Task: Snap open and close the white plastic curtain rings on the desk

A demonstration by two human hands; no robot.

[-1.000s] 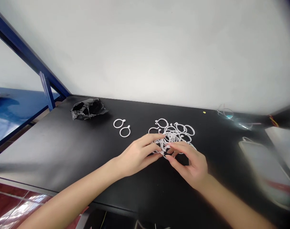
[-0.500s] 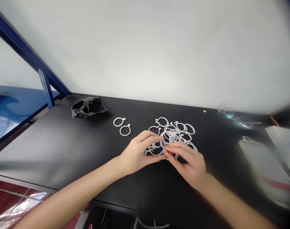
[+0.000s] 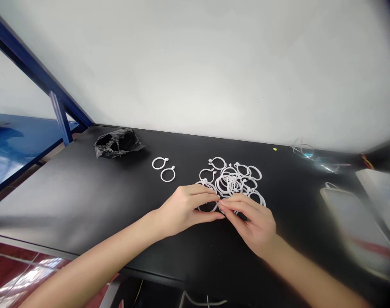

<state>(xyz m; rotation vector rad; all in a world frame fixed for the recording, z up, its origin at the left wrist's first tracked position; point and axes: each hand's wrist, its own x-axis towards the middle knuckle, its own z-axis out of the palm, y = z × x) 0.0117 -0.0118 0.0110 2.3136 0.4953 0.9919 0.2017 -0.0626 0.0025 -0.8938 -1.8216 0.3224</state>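
Both hands meet at the near edge of a loose pile of white plastic rings (image 3: 233,182), each with a small clasp. My right hand (image 3: 254,218) is closed, thumb and fingertips pinched on a white ring that the fingers mostly hide. My left hand (image 3: 183,209) curls in from the other side. Its fingertips touch the same spot as the right fingertips, while its thumb sits lower, and it appears to hold the ring too. Part of a ring (image 3: 209,208) shows through the gap beside the left fingers. Two more rings (image 3: 168,174) lie apart, left of the pile.
A crumpled black plastic bag (image 3: 119,143) lies at the back left of the black table (image 3: 85,192). On the right are eyeglasses (image 3: 323,162) and a phone (image 3: 355,231), both blurred. A white wall (image 3: 195,77) rises behind the table, and a blue frame (image 3: 37,68) stands left.
My left fingertips have come down towards the thumb and the right fingertips. My right hand stays almost in place. The pile and the two separate rings look unchanged.
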